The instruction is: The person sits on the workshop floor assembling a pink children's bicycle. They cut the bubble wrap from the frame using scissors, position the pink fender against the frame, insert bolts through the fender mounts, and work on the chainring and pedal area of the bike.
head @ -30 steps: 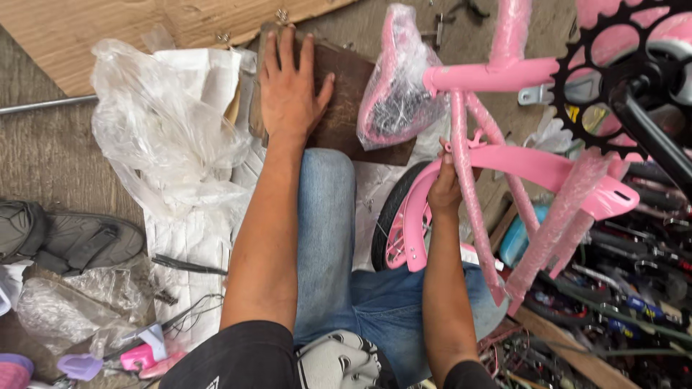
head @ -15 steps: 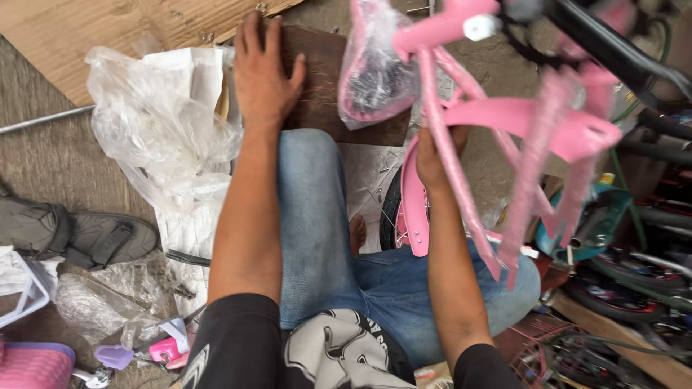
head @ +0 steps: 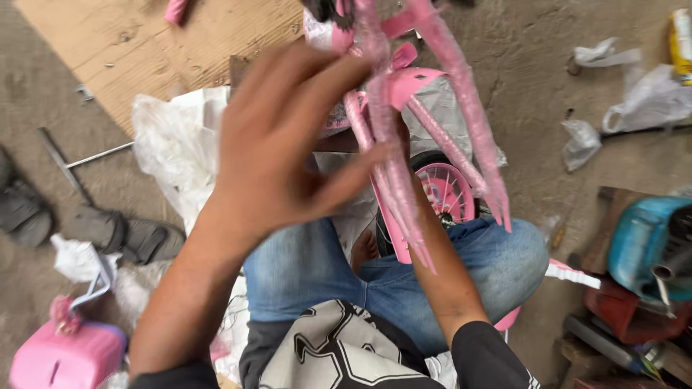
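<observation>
Above the lap, the open left hand (head: 288, 151) reaches the pink bicycle frame (head: 404, 144); right hand hidden behind it

Bare grey dirt floor (head: 548, 65) throughout, lit by flat daylight. Cardboard sheet (head: 144, 50) at upper left, metal rod (head: 97, 155) beside it. Sandals (head: 115, 230) at left edge. Crumpled plastic bags (head: 634, 94) at upper right. Blue container (head: 641, 241) and dark clutter at lower right. Pink box (head: 65, 356) at lower left.
</observation>
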Tool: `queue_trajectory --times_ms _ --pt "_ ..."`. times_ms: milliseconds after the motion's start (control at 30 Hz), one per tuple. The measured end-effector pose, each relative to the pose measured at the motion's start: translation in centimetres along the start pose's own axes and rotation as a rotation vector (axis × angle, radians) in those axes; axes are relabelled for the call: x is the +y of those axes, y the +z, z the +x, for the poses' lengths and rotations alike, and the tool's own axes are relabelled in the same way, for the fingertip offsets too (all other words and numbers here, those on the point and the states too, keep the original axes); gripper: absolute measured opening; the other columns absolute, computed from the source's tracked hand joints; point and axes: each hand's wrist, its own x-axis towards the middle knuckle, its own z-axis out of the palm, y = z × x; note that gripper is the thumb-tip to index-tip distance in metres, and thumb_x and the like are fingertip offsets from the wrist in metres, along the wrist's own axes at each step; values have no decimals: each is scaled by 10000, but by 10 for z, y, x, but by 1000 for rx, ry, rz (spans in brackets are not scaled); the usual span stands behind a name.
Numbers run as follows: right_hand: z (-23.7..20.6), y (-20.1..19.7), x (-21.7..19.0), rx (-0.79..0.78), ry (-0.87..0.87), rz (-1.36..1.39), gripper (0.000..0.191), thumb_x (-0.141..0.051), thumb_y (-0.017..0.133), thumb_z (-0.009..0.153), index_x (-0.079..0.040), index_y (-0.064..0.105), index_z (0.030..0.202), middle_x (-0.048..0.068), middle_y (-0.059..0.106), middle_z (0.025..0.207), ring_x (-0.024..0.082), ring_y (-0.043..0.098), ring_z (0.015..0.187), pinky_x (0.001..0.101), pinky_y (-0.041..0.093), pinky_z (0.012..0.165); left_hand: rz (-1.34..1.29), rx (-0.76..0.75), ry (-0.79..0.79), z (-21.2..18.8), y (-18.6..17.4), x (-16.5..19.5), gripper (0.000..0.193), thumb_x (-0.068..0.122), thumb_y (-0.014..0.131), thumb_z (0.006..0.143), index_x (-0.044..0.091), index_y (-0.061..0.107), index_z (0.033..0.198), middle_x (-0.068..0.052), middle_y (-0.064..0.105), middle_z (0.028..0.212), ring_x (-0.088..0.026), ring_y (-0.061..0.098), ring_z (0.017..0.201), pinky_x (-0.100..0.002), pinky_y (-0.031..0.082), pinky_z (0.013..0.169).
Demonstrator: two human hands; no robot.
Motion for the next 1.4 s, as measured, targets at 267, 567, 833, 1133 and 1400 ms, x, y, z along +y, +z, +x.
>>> queue_trajectory --times_ms 267,567,833,1133,1400 --pt "17 -4 -10 -25 -24 -25 623 -150 551 1086 42 216 1574 311 569 1408 418 628 1227 436 534 979 380 -313 -178 92 49 43 612 331 798 932 -46 544 1342 -202 647 1091 -381 669 969 -455 542 717" --pt "7 -32 -17 -102 -13 101 842 -263 690 996 89 174 1561 376 524 1410 479 599 1244 504 493 1028 214 -327 -79 88 64 13 434 263 776 1019 -13 569 1283 -205 616 1076 -425 647 946 -504 515 776" --pt "3 -29 -7 -109 -23 90 901 -313 726 968 112 189 1552 392 442 1500 504 499 1367 485 412 1151 185 -363 -77 93 67 13 341 205 762 1018 -10 607 1232 -214 607 1083 -431 641 909 -501 515 761" --pt "-2 -27 0 -125 -21 104 1066 -545 727 938 142 180 1542 413 408 1511 526 460 1397 492 393 1171 96 -299 -42 90 70 1 168 81 724 1026 4 631 1143 -192 638 1076 -411 658 962 -479 521 797" --pt "-5 -25 4 -120 -98 144 1072 -613 638 1005 179 164 1551 451 366 1540 547 439 1425 498 390 1208 76 -231 -17 90 73 -8 105 15 710 1012 -19 629 1069 -181 653 1034 -404 668 985 -476 520 823"
